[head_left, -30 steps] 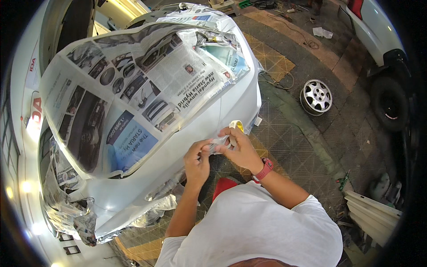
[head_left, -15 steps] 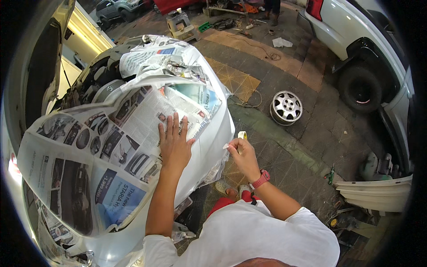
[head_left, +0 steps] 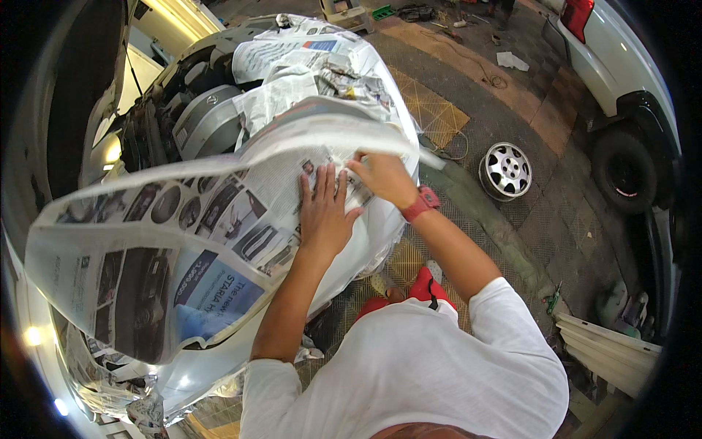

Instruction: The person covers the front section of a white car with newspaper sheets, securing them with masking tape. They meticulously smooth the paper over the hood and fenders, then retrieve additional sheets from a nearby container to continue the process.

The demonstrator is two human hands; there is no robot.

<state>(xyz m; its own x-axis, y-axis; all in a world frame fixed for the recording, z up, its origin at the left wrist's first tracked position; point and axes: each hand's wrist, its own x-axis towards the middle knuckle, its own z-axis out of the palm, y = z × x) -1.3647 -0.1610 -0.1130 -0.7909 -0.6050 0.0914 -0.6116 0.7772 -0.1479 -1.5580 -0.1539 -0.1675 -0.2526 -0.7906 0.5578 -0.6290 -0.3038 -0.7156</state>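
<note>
A large newspaper sheet point(head_left: 219, 227) lies over the white car's front body panel, its far edge lifted and billowing. My left hand point(head_left: 325, 212) rests flat on it with the fingers stretched out. Close by on the right, my right hand point(head_left: 384, 175), with a red watch point(head_left: 422, 204) on the wrist, is at the sheet's right part. Its fingers are curled in, and what they hold is hidden. The bare white car panel point(head_left: 376, 223) shows right of the left hand.
Beyond the sheet is the open engine bay point(head_left: 208, 121), with more newspaper point(head_left: 281, 58) covering the car's far side. A loose wheel rim point(head_left: 505, 171) lies on the floor to the right. A white vehicle point(head_left: 636, 66) stands at far right, near a pale panel point(head_left: 610, 351).
My right hand has moved up and left onto the newspaper, and the small white piece it pinched is out of sight. The sheet's far edge has lifted. My left hand stays flat on it.
</note>
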